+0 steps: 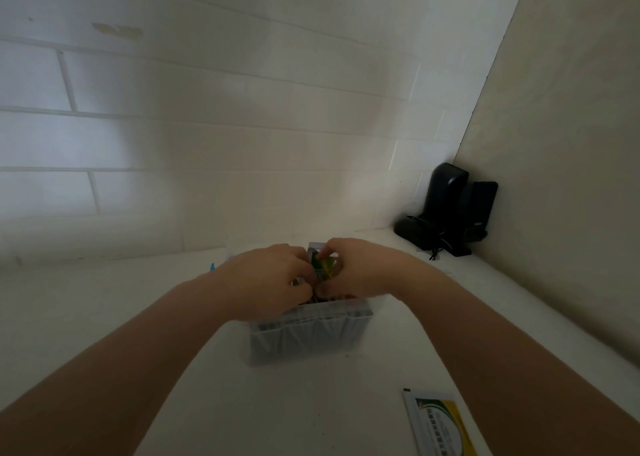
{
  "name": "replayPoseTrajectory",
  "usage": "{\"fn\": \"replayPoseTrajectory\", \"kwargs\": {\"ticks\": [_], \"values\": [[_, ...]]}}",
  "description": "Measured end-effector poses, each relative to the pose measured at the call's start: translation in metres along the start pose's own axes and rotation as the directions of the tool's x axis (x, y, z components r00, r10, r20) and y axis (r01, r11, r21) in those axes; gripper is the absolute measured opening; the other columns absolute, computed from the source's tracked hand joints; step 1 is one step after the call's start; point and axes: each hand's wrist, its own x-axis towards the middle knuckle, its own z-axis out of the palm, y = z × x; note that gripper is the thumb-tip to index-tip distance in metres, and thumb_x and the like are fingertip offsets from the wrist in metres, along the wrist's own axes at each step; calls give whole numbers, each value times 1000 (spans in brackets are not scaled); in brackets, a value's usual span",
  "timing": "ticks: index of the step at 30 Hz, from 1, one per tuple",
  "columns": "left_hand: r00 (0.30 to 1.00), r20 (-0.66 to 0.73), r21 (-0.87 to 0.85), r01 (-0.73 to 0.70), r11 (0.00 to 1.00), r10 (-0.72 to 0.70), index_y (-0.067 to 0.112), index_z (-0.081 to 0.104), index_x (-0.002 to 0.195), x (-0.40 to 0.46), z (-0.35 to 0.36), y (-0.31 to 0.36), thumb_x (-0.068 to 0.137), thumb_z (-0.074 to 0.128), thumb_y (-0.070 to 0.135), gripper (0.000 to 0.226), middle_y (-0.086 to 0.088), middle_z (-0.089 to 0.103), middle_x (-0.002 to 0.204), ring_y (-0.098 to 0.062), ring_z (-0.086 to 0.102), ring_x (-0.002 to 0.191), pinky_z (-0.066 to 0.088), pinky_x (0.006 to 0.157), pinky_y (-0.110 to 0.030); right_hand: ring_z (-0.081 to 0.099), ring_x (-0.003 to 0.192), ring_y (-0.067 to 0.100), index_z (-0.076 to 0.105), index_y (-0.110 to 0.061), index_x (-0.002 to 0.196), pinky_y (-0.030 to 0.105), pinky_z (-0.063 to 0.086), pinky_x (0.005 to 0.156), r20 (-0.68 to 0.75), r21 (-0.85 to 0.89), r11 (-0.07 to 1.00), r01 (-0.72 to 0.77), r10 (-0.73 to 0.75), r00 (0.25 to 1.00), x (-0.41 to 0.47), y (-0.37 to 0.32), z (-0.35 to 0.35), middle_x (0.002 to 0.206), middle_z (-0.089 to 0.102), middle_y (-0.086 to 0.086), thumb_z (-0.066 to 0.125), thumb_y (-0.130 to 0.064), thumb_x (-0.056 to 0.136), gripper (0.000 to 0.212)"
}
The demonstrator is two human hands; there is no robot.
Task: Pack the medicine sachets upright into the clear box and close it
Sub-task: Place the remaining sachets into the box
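A clear plastic box (308,337) stands on the white table in the middle of the view, its ribbed front wall facing me. Both hands are over its open top. My left hand (266,275) and my right hand (356,268) have their fingers curled around green-and-yellow medicine sachets (323,265) that stand in the box. Most of the sachets are hidden by my fingers. One more sachet (438,424), white with a yellow and green print, lies flat on the table at the lower right.
Black devices with a cable (450,213) sit in the far right corner against the beige side wall. A white tiled wall runs along the back of the table. A small blue item (212,266) peeks out left of my left wrist.
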Motion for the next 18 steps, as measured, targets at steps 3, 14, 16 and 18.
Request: {"fn": "replayPoseTrajectory", "kwargs": {"ticks": [3, 14, 16, 18], "values": [[1000, 25, 16, 5, 1000, -5, 30, 64, 107, 0, 0, 0, 88, 39, 28, 31, 10, 57, 122, -10, 51, 107, 44, 94, -34, 63, 82, 21, 55, -12, 117, 26, 53, 69, -19, 123, 992, -36, 39, 999, -3, 4, -2, 112, 63, 13, 63, -19, 82, 36], [999, -43, 19, -14, 1000, 15, 33, 59, 105, -5, -3, 6, 86, 42, 21, 28, 19, 48, 74, -8, 47, 81, 37, 67, -20, 60, 93, 27, 60, -6, 105, 23, 44, 60, 11, -72, 997, -18, 19, 1000, 4, -3, 9, 100, 62, 13, 64, -19, 79, 29], [998, -58, 11, -11, 1000, 12, 31, 57, 105, -6, -3, 7, 86, 43, 20, 26, 19, 45, 70, -8, 44, 78, 36, 64, -21, 57, 82, 23, 60, -7, 99, 22, 41, 56, 28, -92, 996, 6, -3, 1000, 6, -5, 12, 88, 59, 10, 60, -18, 81, 21], [997, -74, 6, 0, 1000, 0, 29, 57, 107, -7, -3, 7, 86, 42, 20, 27, 14, 53, 81, -11, 48, 84, 41, 73, -28, 57, 85, 24, 57, -6, 104, 29, 47, 66, 21, -80, 997, 14, -13, 1000, 6, -7, 9, 98, 61, 12, 61, -17, 81, 25]]}}
